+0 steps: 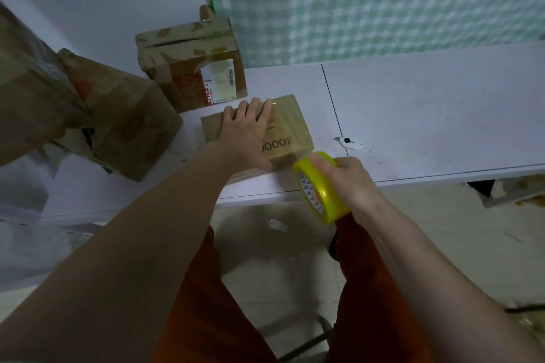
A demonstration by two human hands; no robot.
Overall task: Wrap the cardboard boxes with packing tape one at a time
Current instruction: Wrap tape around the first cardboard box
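A small cardboard box [283, 127] lies flat on the white bench [413, 115], close to its front edge. The left hand [244, 130] rests palm-down on the box top, fingers straight and a little spread, reaching to the far edge. The right hand [348, 180] holds a yellow roll of tape [320, 186] just off the front edge of the bench, at the box's near right corner, fingers curled round the roll. A shiny strip of tape covers the right part of the box top. Three larger taped boxes stand toward the bench's left end: one [191, 59] at the back edge, two [124, 118] [29, 91] further left. A small white cutter [349, 142] lies on the bench to the right of the box.
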